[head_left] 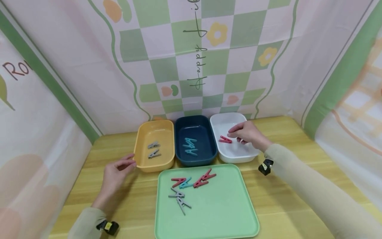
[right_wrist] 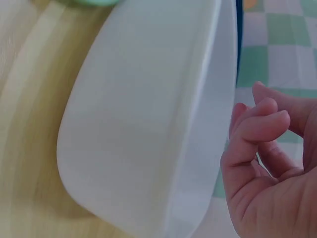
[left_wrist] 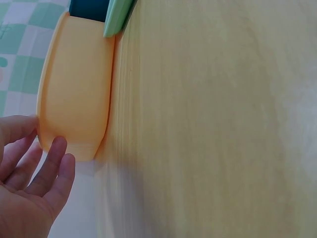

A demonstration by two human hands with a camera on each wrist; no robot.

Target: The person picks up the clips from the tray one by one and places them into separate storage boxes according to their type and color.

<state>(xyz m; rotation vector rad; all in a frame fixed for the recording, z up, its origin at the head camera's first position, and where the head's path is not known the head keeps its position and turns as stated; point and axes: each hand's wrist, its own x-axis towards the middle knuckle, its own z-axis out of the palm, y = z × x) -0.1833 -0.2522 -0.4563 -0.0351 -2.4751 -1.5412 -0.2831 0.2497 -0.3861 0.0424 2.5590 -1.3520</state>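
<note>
My left hand [head_left: 117, 173] is at the near left corner of the yellow bin [head_left: 171, 142], fingertips right at its rim. In the left wrist view its fingers are spread and relaxed beside the bin's outer wall. My right hand [head_left: 248, 135] is over the white bin [head_left: 238, 156], fingers loosely bent with nothing visible between them. Just left of its fingertips, a red clothespin [head_left: 225, 139] lies on that bin's floor. Grey clothespins [head_left: 154, 154] lie in the yellow bin, and blue clothespins [head_left: 190, 146] in the dark blue bin [head_left: 195, 161].
The three bins stand side by side at the back of the wooden table [head_left: 286, 196]. In front of them, a green tray [head_left: 215, 212] carries red clothespins [head_left: 206, 179], a blue clothespin [head_left: 185, 183] and grey clothespins [head_left: 180, 199]. A patterned cloth [head_left: 185, 59] hangs behind.
</note>
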